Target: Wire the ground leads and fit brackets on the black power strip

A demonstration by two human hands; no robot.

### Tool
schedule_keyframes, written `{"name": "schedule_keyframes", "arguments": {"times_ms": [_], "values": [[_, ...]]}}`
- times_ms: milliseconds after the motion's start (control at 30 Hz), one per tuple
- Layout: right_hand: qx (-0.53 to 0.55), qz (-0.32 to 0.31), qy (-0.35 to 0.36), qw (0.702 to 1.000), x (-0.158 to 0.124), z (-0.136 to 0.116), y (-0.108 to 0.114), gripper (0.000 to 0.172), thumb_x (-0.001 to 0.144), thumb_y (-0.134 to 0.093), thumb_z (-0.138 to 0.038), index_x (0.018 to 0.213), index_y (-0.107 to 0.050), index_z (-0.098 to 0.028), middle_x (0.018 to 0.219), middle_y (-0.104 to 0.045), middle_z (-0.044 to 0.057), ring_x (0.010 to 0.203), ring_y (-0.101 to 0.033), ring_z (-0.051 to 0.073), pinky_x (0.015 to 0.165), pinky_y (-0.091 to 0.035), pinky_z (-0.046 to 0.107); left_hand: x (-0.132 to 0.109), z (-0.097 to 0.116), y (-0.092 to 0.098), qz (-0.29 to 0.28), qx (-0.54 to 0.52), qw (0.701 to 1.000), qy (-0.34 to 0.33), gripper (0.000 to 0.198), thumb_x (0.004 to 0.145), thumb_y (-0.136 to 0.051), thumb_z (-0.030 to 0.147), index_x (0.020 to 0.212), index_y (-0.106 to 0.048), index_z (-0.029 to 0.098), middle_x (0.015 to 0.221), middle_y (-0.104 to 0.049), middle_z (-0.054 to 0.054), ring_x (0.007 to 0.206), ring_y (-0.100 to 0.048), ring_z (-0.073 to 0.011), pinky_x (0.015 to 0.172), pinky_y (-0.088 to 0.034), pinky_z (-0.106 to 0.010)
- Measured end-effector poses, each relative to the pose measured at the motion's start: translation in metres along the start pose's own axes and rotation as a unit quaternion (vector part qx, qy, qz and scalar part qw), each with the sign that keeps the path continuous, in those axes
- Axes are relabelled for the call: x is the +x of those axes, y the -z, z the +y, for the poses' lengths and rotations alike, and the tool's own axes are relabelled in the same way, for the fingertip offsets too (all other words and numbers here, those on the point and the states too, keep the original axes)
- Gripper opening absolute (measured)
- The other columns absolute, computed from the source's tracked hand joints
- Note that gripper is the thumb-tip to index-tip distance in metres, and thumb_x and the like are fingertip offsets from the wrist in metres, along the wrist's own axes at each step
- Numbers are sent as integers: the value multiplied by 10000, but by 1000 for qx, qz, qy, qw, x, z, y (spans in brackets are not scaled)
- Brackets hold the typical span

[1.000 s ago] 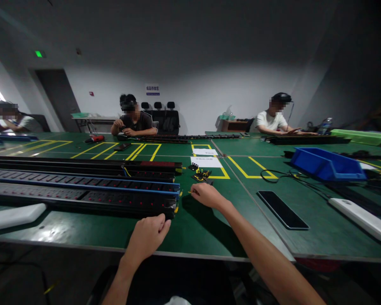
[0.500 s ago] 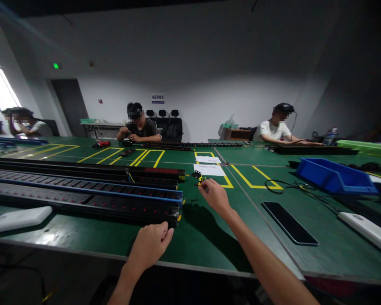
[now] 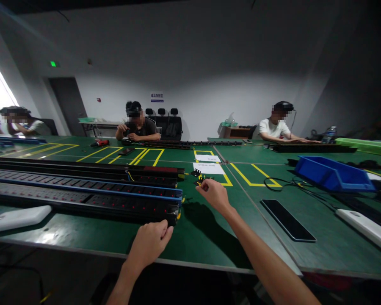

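Note:
My left hand [image 3: 150, 243] is closed at the table's front edge, just below the right end of a long black power strip [image 3: 139, 206]; whatever its fingers hold is hidden. Farther forward, my right hand [image 3: 214, 194] is in a pinch at a few small black parts with yellow bits [image 3: 198, 181]. Too little shows between those fingertips to name. A perforated black bracket [image 3: 196, 172] lies just beyond them. Behind the near strip run a blue-edged strip [image 3: 165, 194] and another black strip [image 3: 158, 173], side by side, with yellow wire ends at the right.
On the green table [image 3: 216, 254], a phone [image 3: 287, 220] and a white power bank [image 3: 365, 228] lie right of my arm, near a blue bin [image 3: 333, 176] and black cables. Paper sheets [image 3: 208, 168] lie ahead; another white device [image 3: 19, 218] is left. People sit across the table.
The whole view has shifted slightly. My right hand stays by the small black parts, its fingers turned a little; the left hand keeps nearly the same place and pose.

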State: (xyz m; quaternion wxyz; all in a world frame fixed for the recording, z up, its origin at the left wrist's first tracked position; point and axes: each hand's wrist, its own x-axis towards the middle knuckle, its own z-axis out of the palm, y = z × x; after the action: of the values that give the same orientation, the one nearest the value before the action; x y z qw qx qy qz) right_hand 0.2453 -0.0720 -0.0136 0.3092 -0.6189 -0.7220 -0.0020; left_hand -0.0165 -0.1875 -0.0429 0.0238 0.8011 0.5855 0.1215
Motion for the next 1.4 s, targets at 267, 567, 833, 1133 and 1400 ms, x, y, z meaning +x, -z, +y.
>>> {"name": "schedule_keyframes", "arguments": {"times_ms": [267,567,833,1133,1400], "values": [[11,-30,33,999,3,6,-7,199,910,-648,-382,798,-672,-219,845,-724,32,759,-644,189,609,-359,263,1,-1,-1,5,-9,1000,-5,329,1020,-423,343,719,-465,219,637,-576,13,601,-564,-164,597,-212,-324],[1,-35,98,995,3,8,-9,188,1007,-522,-289,1022,-693,-213,1054,-687,61,921,-647,193,734,-419,264,-2,-1,-1,14,-24,1000,-12,327,1020,-414,333,715,-443,221,629,-553,21,586,-543,-159,594,-212,-314],[-24,-49,105,993,1,8,-9,206,1023,-492,-265,1100,-680,-238,1113,-673,54,953,-645,186,723,-406,249,0,-2,-3,10,-16,1000,-10,329,1022,-419,345,718,-448,221,636,-558,19,595,-552,-163,596,-209,-320],[-39,-30,88,995,-1,5,-7,190,921,-654,-383,830,-670,-216,891,-688,22,759,-625,166,591,-319,256,0,-3,-3,12,-19,1000,-9,330,1022,-422,347,718,-444,220,636,-558,19,597,-550,-159,598,-199,-321],[-18,-45,87,995,0,8,-11,218,881,-704,-378,760,-639,-209,828,-676,3,736,-608,155,567,-289,249,0,-3,-2,14,-23,1000,-5,332,1015,-436,340,707,-435,215,633,-555,19,593,-538,-152,598,-191,-315]]}}
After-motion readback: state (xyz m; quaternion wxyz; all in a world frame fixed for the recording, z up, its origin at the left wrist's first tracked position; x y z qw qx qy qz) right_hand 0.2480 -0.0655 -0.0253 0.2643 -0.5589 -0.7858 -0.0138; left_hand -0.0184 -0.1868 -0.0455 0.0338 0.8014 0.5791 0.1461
